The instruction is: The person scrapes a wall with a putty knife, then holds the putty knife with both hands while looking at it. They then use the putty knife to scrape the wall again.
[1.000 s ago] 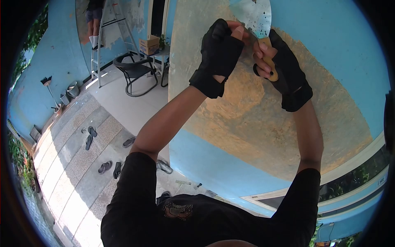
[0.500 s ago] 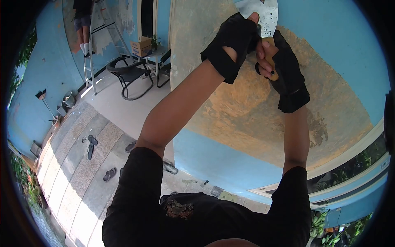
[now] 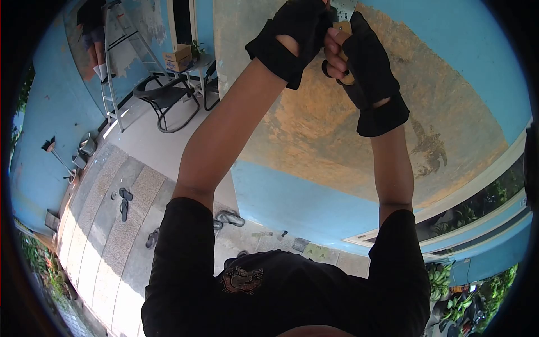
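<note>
Both hands are raised against the wall at the top of the head view, in black fingerless gloves. My right hand (image 3: 368, 62) is closed round the wooden handle of a scraper (image 3: 342, 26). Its broad, spotted metal blade points upward and is cut off by the upper edge. My left hand (image 3: 297, 31) is closed at the blade's base, with the thumb up by the metal; most of its fingers are hidden. Behind them, a bare brown and grey patch (image 3: 314, 129) shows where the blue paint (image 3: 292, 188) is gone.
At far left a person (image 3: 94, 39) stands on a stepladder (image 3: 115, 73). A black chair (image 3: 165, 98) and a table with a cardboard box (image 3: 178, 58) stand nearby. Sandals (image 3: 124, 205) lie on the paving. A broom (image 3: 53, 149) and bucket (image 3: 87, 144) lean by the left wall. Window panes (image 3: 477, 210) run low right.
Both hands and the scraper have shifted up and left in view, so less of the blade shows. The surroundings have shifted slightly too, as the camera moved. The grip looks the same.
</note>
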The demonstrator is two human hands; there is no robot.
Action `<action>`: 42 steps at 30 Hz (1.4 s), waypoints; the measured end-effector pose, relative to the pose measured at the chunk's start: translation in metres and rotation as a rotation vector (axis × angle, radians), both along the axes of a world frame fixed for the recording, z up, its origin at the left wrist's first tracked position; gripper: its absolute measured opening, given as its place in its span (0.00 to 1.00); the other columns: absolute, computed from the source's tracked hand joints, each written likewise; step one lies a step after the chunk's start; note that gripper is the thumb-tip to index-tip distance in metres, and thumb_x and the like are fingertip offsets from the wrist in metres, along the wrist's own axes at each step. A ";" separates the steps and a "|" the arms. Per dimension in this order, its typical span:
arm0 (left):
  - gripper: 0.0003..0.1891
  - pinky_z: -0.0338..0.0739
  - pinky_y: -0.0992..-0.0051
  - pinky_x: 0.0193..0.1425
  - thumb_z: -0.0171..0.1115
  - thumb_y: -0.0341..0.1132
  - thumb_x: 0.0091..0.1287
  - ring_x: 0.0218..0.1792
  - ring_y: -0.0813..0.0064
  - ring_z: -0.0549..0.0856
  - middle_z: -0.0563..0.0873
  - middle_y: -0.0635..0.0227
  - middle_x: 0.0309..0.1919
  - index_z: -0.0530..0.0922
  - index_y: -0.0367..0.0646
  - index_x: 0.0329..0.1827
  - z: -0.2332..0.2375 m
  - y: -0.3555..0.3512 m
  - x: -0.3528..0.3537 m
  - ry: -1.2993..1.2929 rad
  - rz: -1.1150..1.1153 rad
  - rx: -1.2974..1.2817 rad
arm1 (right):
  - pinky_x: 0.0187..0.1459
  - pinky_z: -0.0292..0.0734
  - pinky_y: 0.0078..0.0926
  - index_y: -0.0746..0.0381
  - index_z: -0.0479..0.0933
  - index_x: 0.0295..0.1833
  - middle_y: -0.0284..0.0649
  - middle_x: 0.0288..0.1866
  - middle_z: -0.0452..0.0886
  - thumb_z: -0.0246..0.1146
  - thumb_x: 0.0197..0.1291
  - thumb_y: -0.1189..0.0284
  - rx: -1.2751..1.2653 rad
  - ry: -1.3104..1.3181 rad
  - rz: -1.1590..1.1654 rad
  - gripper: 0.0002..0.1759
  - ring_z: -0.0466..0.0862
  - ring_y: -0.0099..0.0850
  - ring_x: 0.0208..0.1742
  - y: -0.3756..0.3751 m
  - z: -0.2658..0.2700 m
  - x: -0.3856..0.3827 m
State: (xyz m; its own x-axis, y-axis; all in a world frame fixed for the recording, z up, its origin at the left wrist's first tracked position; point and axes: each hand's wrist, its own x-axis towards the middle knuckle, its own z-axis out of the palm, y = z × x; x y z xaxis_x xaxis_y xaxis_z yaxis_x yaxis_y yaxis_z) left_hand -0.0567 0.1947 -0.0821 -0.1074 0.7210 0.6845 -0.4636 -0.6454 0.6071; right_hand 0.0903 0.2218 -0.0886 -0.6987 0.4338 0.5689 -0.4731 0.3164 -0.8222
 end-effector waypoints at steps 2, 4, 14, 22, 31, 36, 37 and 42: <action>0.17 0.68 0.79 0.29 0.62 0.50 0.76 0.24 0.83 0.74 0.77 0.77 0.23 0.74 0.51 0.30 -0.002 0.000 -0.002 0.015 0.027 -0.011 | 0.22 0.63 0.17 0.57 0.69 0.52 0.30 0.31 0.71 0.56 0.75 0.72 -0.043 -0.004 0.058 0.05 0.67 0.16 0.22 0.003 0.001 0.003; 0.17 0.68 0.79 0.29 0.62 0.49 0.76 0.24 0.83 0.74 0.76 0.77 0.23 0.74 0.52 0.30 -0.003 0.005 -0.001 0.030 0.052 -0.020 | 0.22 0.63 0.17 0.57 0.70 0.52 0.30 0.31 0.71 0.56 0.75 0.72 -0.085 -0.007 0.113 0.05 0.66 0.16 0.22 0.004 0.004 0.007; 0.14 0.71 0.78 0.31 0.61 0.45 0.77 0.26 0.80 0.76 0.79 0.75 0.26 0.77 0.49 0.34 0.004 -0.003 0.004 -0.071 -0.073 -0.025 | 0.22 0.63 0.16 0.56 0.70 0.53 0.28 0.31 0.70 0.57 0.75 0.70 -0.195 0.015 0.204 0.06 0.67 0.15 0.23 -0.008 0.004 0.007; 0.15 0.76 0.75 0.31 0.59 0.48 0.77 0.23 0.76 0.81 0.82 0.70 0.26 0.79 0.45 0.39 0.005 -0.007 0.005 -0.024 0.210 -0.140 | 0.21 0.62 0.17 0.58 0.69 0.48 0.29 0.30 0.69 0.55 0.74 0.74 -0.258 0.031 0.184 0.03 0.66 0.16 0.21 -0.021 0.009 0.000; 0.16 0.78 0.75 0.36 0.60 0.48 0.76 0.29 0.78 0.81 0.84 0.71 0.30 0.81 0.43 0.41 0.001 0.016 -0.014 -0.009 0.203 -0.094 | 0.20 0.62 0.17 0.58 0.68 0.45 0.30 0.29 0.69 0.55 0.73 0.75 -0.349 0.127 0.184 0.03 0.66 0.17 0.20 -0.031 0.002 -0.015; 0.17 0.78 0.77 0.33 0.60 0.49 0.76 0.27 0.78 0.81 0.83 0.71 0.28 0.81 0.43 0.41 0.001 0.016 -0.019 0.138 0.357 -0.086 | 0.20 0.63 0.17 0.58 0.67 0.44 0.29 0.29 0.68 0.55 0.73 0.75 -0.450 0.188 0.210 0.04 0.66 0.17 0.21 -0.032 -0.010 -0.019; 0.18 0.77 0.78 0.31 0.59 0.50 0.76 0.25 0.79 0.81 0.83 0.71 0.27 0.81 0.43 0.41 0.002 0.019 -0.022 0.166 0.423 -0.049 | 0.20 0.63 0.17 0.58 0.67 0.44 0.29 0.29 0.68 0.55 0.73 0.75 -0.450 0.190 0.207 0.04 0.66 0.17 0.21 -0.033 -0.009 -0.023; 0.20 0.77 0.76 0.25 0.59 0.51 0.75 0.20 0.77 0.80 0.82 0.69 0.25 0.80 0.41 0.40 -0.003 -0.007 -0.015 0.165 0.309 -0.157 | 0.20 0.63 0.16 0.59 0.66 0.43 0.29 0.28 0.68 0.55 0.73 0.75 -0.455 0.282 0.145 0.05 0.66 0.16 0.21 -0.051 -0.020 -0.035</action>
